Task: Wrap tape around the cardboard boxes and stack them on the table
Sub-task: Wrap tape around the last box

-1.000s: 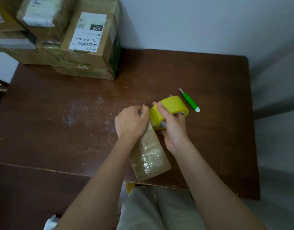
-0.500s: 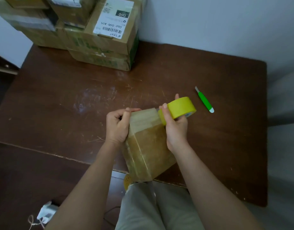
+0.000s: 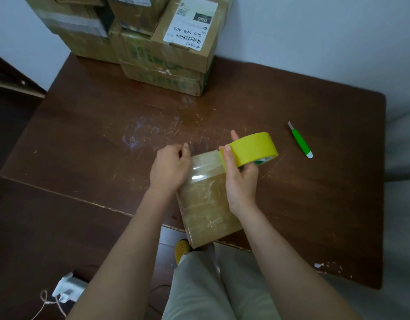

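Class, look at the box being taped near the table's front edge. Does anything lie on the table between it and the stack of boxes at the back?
Nothing visible does. Bare table lies between the box and the stack. The green knife lies off to the right, outside that path.

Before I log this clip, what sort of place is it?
Probably a home or small back-room packing spot, not a warehouse: a scratched wooden table against a plain wall, taped parcels with a shipping label stacked on it, and a charger on the floor.
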